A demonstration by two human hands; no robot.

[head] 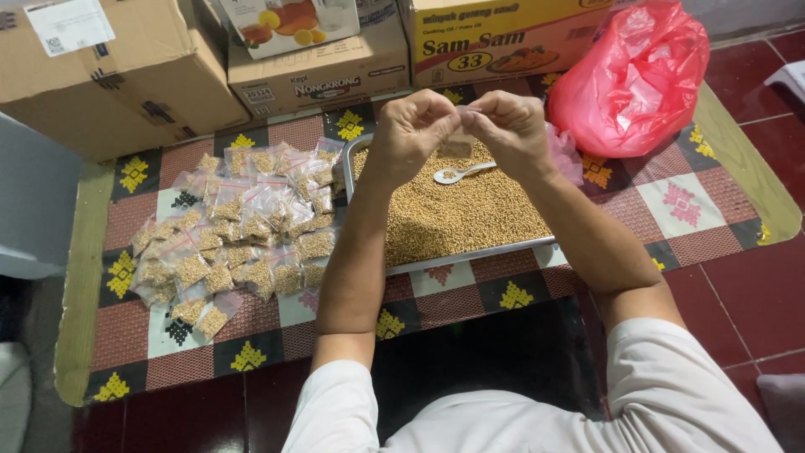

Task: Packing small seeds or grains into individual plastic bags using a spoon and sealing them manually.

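In the head view, both hands meet in the upper middle of the frame, directly above the far end of a metal tray (470,254) filled with small tan seeds (457,210). The left hand (408,134) and the right hand (510,126) pinch a small clear plastic pouch (459,143) between them; the fingers of each are closed on its top edge, thumb against forefinger, knuckles turned toward one another. The pouch hangs down from the fingertips, its long axis roughly vertical in the picture, its lower part hovering over the seeds (whether it already holds seeds I cannot tell, it is mostly hidden by the fingers). Neither hand is clearly nearer: both grip it at the same spot.

Just below and slightly right of the pouch a white plastic spoon (459,173) lies on the seeds, bowl to the left, handle pointing right toward the right hand.

At centre left of the frame, beside the tray's left wall, a heap of filled seed pouches (239,226) with red-striped seals spreads over the patterned mat (688,210), which covers a red tiled floor (755,285). At upper right a pink plastic bag (637,80) bulges just beyond the right wrist, close to the tray's corner. Cardboard boxes (109,75) line the top of the frame. Nothing stands between the hands and the tray.
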